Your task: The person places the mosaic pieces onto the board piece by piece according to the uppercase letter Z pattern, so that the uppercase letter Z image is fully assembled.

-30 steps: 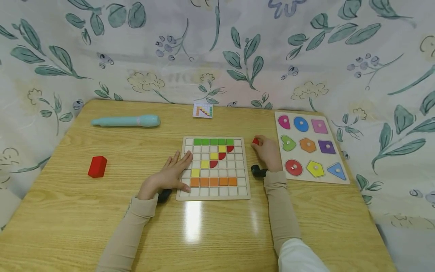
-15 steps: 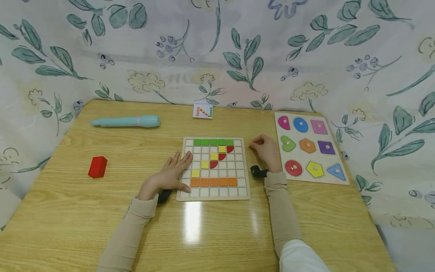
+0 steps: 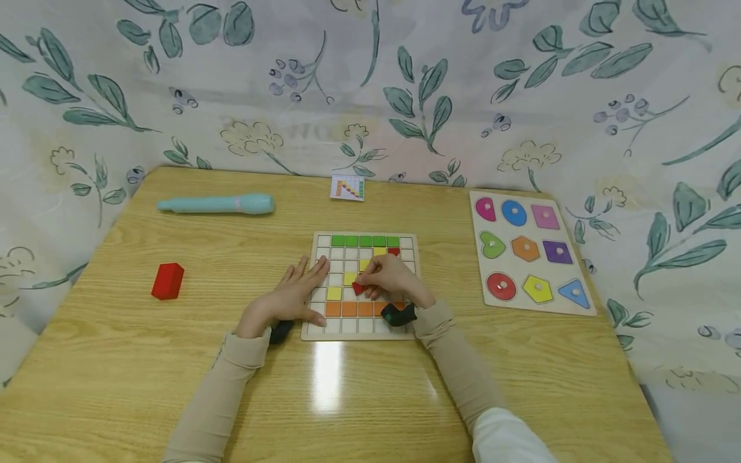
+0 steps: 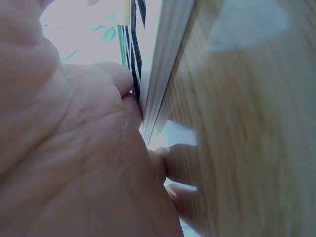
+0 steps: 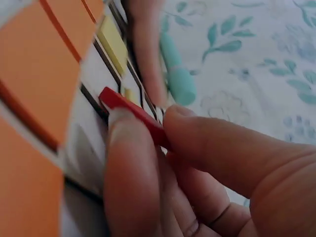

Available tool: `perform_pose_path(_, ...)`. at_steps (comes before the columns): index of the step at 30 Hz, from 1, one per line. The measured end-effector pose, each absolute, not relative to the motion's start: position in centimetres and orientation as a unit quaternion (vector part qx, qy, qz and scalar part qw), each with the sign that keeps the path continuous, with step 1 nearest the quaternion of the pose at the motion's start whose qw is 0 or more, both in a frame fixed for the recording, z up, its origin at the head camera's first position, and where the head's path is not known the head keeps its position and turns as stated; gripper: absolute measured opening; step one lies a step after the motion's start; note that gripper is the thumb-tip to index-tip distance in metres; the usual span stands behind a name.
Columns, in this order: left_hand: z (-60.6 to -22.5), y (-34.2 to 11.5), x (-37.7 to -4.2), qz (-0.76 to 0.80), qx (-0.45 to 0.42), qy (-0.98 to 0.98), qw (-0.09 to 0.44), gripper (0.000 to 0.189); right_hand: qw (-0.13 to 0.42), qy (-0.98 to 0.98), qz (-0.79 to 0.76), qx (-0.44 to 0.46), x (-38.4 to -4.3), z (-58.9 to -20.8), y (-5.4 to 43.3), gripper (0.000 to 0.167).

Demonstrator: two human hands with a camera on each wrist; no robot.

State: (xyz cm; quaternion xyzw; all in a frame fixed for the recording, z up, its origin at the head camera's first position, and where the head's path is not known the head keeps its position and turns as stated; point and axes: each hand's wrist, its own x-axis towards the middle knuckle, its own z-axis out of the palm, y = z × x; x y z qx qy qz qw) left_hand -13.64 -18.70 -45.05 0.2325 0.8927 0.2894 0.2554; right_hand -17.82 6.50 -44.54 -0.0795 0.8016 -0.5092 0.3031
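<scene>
A wooden grid board (image 3: 363, 335) lies mid-table, holding a row of green squares (image 3: 366, 241), a row of orange squares (image 3: 349, 309) and a diagonal of yellow squares (image 3: 334, 294). My left hand (image 3: 291, 294) rests spread on the board's left edge, fingers straight. Over the board, my right hand (image 3: 395, 281) pinches a red tile (image 3: 358, 289) between thumb and fingers, just right of the yellow diagonal. In the right wrist view the red tile (image 5: 136, 113) is tilted against the board surface. The right hand hides most of the red pieces on the board.
A shape puzzle board (image 3: 535, 302) lies on the right. A small pattern card (image 3: 347, 188) stands at the back. At the back left lies a light blue pen-shaped object (image 3: 217, 204), with a red block (image 3: 168, 281) nearer on the left.
My right hand has moved left from beside the board to over its middle, carrying the red tile. The left hand has stayed on the board's left edge.
</scene>
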Motion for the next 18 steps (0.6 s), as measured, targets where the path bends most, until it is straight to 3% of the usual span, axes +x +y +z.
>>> perform_pose_path(3,-44.9,-18.7,-13.6,0.289,0.232,0.893,0.255,0.119,0.282,0.833,-0.468,-0.088,-17.0,-44.6,5.3,0.015)
perform_pose_path(10,-44.9,-18.9,-13.5,0.28,0.234,0.896,0.253,0.119,0.167,0.925,-0.319,-0.123,-15.5,-44.5,2.9,0.027)
perform_pose_path(18,-45.0,-18.6,-13.5,0.288,0.232,0.895,0.251,0.117,0.179,0.906,-0.36,-0.132,-15.6,-44.7,3.4,0.026)
